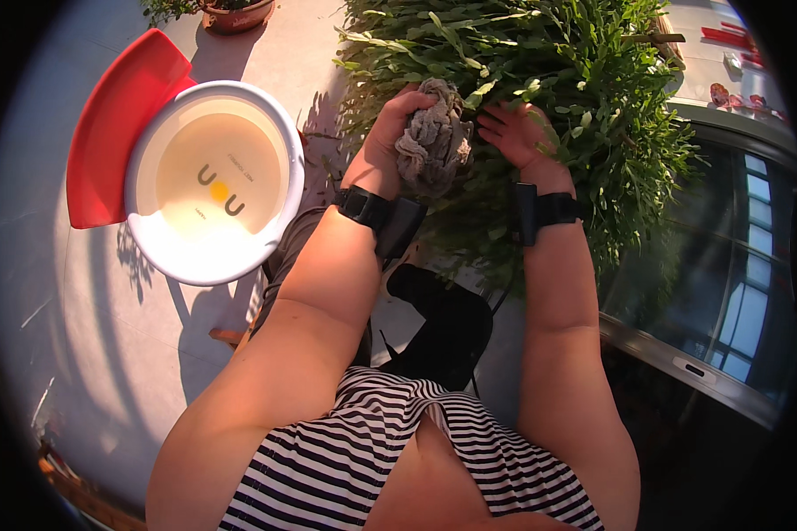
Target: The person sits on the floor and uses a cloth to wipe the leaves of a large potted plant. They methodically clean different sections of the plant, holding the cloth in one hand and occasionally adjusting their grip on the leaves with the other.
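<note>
A crumpled grey-brown cloth [433,143] is gripped in my left hand [398,123], held up in front of a large leafy potted-type plant [571,60] with flat, segmented green stems. My right hand [521,136] is among the plant's stems at its near side, palm partly up and fingers apart; a few leaves overlap it, and I see nothing gripped in it. Both wrists wear black straps with black boxes. To the left of my left hand, a round white basin [292,166] holds cloudy liquid over a printed bottom.
A red curved plastic piece [106,139] lies against the basin's left side. A brown flowerpot [236,18] stands at the top left. On the right is a sliding glass door with a metal frame [697,372]. Red items [730,36] lie beyond the plant at the top right.
</note>
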